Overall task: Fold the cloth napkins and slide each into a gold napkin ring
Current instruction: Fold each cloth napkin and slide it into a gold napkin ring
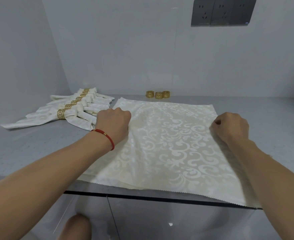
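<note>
We grip a flat napkin (170,146) by its two side edges on the counter (30,144).

Our left hand (113,124) has its fingers curled on the napkin's left edge, and our right hand (232,126) has its fingers curled on the right edge; both hold the cloth. The napkin lies spread in the middle of the counter, and its near edge hangs a little over the counter's front edge. More cloth layers show under its near edge. Three empty rings (158,94) stand close together at the back edge of the counter, just behind the napkin. At the back left, a row of finished napkins (73,110) lies with gold rings around them, near our left hand. A red bracelet (106,137) is on the left wrist.
</note>
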A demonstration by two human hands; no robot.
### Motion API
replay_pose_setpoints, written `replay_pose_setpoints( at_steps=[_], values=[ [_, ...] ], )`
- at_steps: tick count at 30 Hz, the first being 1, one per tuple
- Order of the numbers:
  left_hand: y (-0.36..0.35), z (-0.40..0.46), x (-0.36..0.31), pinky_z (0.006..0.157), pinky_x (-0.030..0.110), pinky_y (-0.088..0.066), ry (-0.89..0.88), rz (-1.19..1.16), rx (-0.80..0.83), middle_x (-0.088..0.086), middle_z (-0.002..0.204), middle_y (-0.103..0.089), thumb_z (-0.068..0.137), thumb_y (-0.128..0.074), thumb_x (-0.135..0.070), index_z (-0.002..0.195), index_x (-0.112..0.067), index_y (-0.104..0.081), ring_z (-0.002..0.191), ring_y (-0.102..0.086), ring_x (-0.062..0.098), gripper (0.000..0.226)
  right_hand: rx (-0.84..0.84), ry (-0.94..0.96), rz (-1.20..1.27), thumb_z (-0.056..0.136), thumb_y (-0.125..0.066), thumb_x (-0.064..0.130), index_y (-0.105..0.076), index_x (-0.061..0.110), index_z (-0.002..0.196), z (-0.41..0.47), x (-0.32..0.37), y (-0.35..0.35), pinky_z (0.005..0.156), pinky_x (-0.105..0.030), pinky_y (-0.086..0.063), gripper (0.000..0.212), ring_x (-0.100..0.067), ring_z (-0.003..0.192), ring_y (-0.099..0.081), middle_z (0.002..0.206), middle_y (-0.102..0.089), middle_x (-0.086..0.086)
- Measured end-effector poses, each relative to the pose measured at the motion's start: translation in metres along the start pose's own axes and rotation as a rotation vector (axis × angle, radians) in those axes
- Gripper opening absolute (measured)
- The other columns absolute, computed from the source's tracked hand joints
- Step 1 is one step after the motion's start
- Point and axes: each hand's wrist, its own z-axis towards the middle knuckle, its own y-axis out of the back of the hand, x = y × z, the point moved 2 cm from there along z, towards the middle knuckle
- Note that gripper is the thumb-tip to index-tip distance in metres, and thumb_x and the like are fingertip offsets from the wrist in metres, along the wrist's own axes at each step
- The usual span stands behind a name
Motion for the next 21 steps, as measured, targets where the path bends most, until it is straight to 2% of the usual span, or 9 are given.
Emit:
replay_pose_setpoints(
  at_steps=[3,8,10,12,15,16,18,19,21],
  values=[
    [0.003,0.002,0.004,0.059,0.031,-0.028,-0.010,0.005,0.016,-0.002,0.065,-0.027,0.091,-0.050,-0.011,0.082,-0.020,-0.043,0.068,-0.042,0.025,0.015,-0.057,0.088,-0.083,0.083,-0.057,0.013,-0.069,0.011,0.069,0.000,-0.003,0.008,0.064,-0.035,-0.049,0.018,-0.033,0.066,-0.056,0.075,-0.062,-0.006],
    [0.003,0.024,-0.003,0.066,0.031,-0.035,-0.055,0.083,0.065,-0.001,0.069,-0.035,0.089,-0.052,-0.003,0.092,-0.019,-0.053,0.078,-0.054,0.026,0.016,0.163,0.125,-0.384,0.090,-0.062,0.016,-0.065,0.009,0.095,-0.012,-0.013,0.043,0.071,-0.034,-0.046,0.009,-0.034,0.083,-0.058,0.090,-0.057,-0.008],
    [0.001,0.042,-0.011,0.073,0.032,-0.043,-0.073,0.110,0.100,0.002,0.087,-0.056,0.086,-0.051,0.003,0.103,-0.016,-0.059,0.095,-0.062,0.028,0.026,0.226,0.157,-0.514,0.092,-0.065,0.025,-0.063,0.015,0.102,-0.031,-0.011,0.061,0.073,-0.032,-0.046,0.014,-0.032,0.094,-0.063,0.100,-0.060,-0.007],
    [-0.001,0.058,-0.019,0.081,0.036,-0.050,-0.074,0.115,0.124,0.005,0.107,-0.063,0.087,-0.052,0.003,0.110,-0.016,-0.061,0.104,-0.063,0.029,0.031,0.298,0.192,-0.567,0.091,-0.064,0.033,-0.063,0.019,0.110,-0.056,-0.002,0.078,0.073,-0.032,-0.041,0.023,-0.029,0.104,-0.065,0.108,-0.062,-0.004],
    [-0.010,0.070,-0.024,0.085,0.037,-0.049,-0.005,0.057,0.201,0.005,0.116,-0.062,0.091,-0.055,-0.007,0.120,-0.016,-0.060,0.110,-0.061,0.027,0.031,0.400,0.202,-0.504,0.090,-0.061,0.038,-0.061,0.024,0.110,-0.088,0.012,0.094,0.073,-0.031,-0.042,0.024,-0.027,0.104,-0.065,0.101,-0.056,-0.002],
    [-0.015,0.069,-0.026,0.089,0.040,-0.049,0.037,0.017,0.248,0.006,0.119,-0.061,0.091,-0.054,-0.011,0.125,-0.014,-0.059,0.112,-0.061,0.029,0.034,0.352,0.237,-0.506,0.091,-0.061,0.037,-0.061,0.023,0.107,-0.097,0.018,0.097,0.072,-0.031,-0.041,0.021,-0.027,0.101,-0.065,0.098,-0.055,-0.002],
    [-0.022,0.053,-0.035,0.096,0.048,-0.047,0.111,-0.046,0.328,0.012,0.129,-0.058,0.091,-0.053,-0.017,0.141,-0.009,-0.045,0.118,-0.057,0.035,0.051,0.053,0.419,-0.540,0.091,-0.064,0.033,-0.062,0.020,0.098,-0.110,0.027,0.102,0.067,-0.031,-0.043,0.015,-0.026,0.088,-0.065,0.095,-0.060,0.000],
    [-0.020,0.040,-0.041,0.096,0.049,-0.045,0.110,-0.076,0.303,0.015,0.134,-0.053,0.091,-0.051,-0.019,0.147,-0.009,-0.034,0.121,-0.053,0.038,0.059,-0.045,0.507,-0.458,0.091,-0.066,0.034,-0.064,0.021,0.095,-0.119,0.030,0.104,0.065,-0.031,-0.045,0.014,-0.024,0.082,-0.064,0.092,-0.061,0.002],
    [-0.008,-0.001,-0.057,0.091,0.046,-0.044,0.012,-0.209,0.064,0.013,0.135,-0.049,0.089,-0.049,-0.021,0.144,-0.015,-0.036,0.120,-0.047,0.036,0.057,0.124,0.668,-0.136,0.092,-0.062,0.052,-0.063,0.032,0.104,-0.136,0.033,0.104,0.069,-0.031,-0.047,0.023,-0.012,0.083,-0.060,0.098,-0.060,0.014]
  ],
)
